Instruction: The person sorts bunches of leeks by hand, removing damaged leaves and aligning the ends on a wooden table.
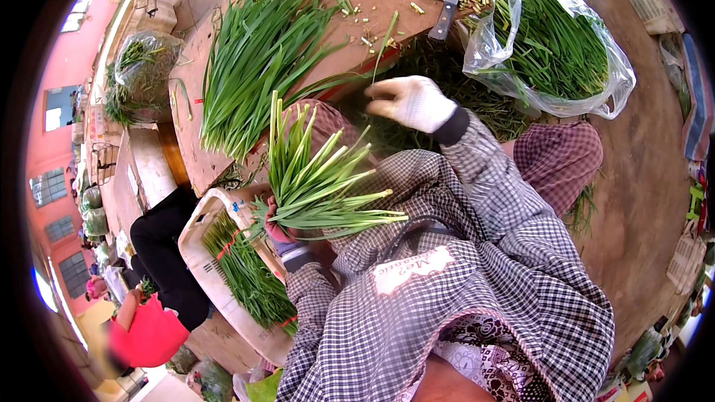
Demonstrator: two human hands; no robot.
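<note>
One fanned bunch of garlic chives [320, 179] is grasped in the left hand [278, 232] beside the white crate [191, 242]; a slack grip could scatter it. I cannot tell whether the blurred, gloved right hand [413, 102] pinches the lone leaf [386, 42] nearby.

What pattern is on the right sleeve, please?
The sleeve is checked, white and dark; clearest in head view.
</note>
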